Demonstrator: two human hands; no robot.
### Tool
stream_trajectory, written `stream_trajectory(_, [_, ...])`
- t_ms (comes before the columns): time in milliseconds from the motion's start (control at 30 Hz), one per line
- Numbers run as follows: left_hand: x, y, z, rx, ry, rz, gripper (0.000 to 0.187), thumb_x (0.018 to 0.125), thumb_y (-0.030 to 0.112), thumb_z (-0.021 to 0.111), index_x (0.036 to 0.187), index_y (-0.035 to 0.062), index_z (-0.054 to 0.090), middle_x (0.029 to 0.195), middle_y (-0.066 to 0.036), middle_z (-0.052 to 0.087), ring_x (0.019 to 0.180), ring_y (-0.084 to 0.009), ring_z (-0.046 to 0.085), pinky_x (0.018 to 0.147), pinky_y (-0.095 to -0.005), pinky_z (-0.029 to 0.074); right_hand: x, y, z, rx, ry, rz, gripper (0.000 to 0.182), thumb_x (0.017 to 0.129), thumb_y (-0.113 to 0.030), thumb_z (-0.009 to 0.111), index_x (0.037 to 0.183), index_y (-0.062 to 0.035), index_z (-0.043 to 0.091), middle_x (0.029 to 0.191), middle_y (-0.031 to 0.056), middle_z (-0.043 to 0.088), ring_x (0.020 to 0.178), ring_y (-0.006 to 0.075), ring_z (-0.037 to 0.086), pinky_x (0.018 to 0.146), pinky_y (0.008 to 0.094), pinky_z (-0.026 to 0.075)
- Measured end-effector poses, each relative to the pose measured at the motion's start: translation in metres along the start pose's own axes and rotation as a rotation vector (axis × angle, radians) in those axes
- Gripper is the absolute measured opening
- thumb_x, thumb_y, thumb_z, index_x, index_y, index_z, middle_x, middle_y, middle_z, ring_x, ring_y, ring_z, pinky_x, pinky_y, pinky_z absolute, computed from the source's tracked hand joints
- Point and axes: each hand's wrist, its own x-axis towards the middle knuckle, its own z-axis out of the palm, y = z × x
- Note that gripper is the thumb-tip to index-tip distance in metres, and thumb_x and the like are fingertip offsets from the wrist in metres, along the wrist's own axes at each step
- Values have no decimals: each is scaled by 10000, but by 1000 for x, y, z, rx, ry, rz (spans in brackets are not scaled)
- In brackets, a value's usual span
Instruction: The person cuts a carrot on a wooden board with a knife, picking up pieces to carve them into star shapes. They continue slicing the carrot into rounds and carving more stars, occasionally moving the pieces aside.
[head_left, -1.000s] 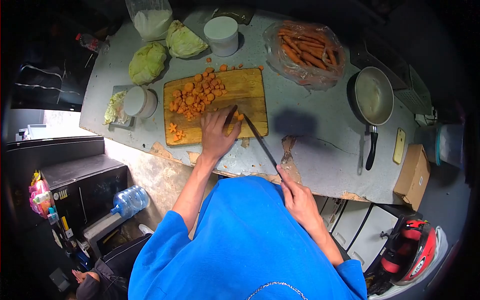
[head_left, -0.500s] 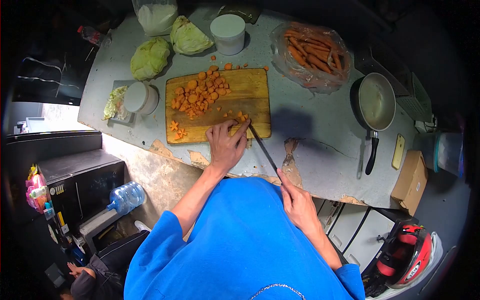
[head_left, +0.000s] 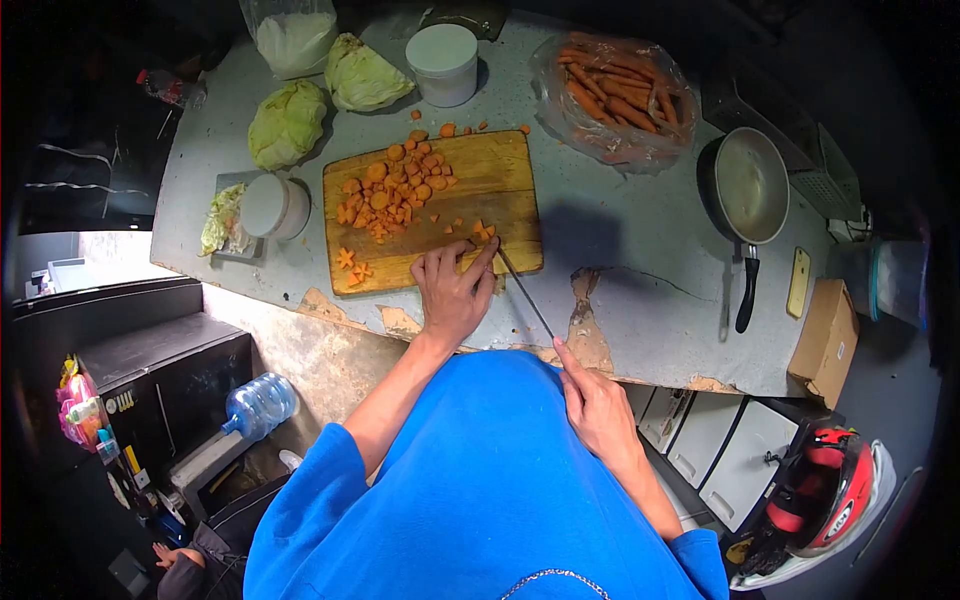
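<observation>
On the near edge of the wooden cutting board [head_left: 500, 180], my left hand [head_left: 455, 295] rests with bent fingers. Its fingertips press at some small carrot pieces [head_left: 483, 231]; the thumb is mostly hidden. My right hand [head_left: 597, 410] grips a knife [head_left: 524, 293] by the handle, index finger along it. The blade points up and left, its tip by my left index fingertip and the carrot pieces. A heap of cut carrot [head_left: 385, 195] covers the board's upper left. Several cut pieces [head_left: 352, 266] sit at its lower left corner.
Behind the board are cabbages [head_left: 288, 125], a lidded white tub [head_left: 442, 65] and a bag of whole carrots [head_left: 625, 95]. Another tub [head_left: 273, 207] stands left. At right are a frying pan [head_left: 752, 190], a phone [head_left: 798, 282] and a cardboard box [head_left: 825, 340]. Another person's hand [head_left: 178, 555] shows lower left.
The view has shifted slightly, so the table items sit a little differently in frame. The knife blade has tilted slightly. Both hands keep nearly the same place and hold.
</observation>
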Motion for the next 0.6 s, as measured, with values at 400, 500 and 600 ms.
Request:
stream_trajectory(400, [0,-3,0,8,-34,12,408,878,179,725,1284,161,745,1131,-74,629,1088,-258,531,950,-446,335,4,1,-3,7,-13,-14,571,1001,-73,605,1549,-204,509,966,257,733,865,431,726,797,493,564])
stream_trajectory(500, [13,1,-4,-149,28,-151,376,898,198,728,1266,122,745,1180,-85,656,1094,-277,556,945,-437,369,4,1,-4,47,7,-17,546,1013,-107,605,1544,-197,518,949,255,736,846,429,724,794,473,562])
stream_trajectory(600, [27,-8,-10,-116,-128,-175,367,909,214,740,1253,88,748,1250,-116,676,1163,-312,570,1007,-435,400,2,-1,-9,171,12,-18,518,1025,-142,604,1536,-196,535,926,260,733,825,415,727,772,443,555])
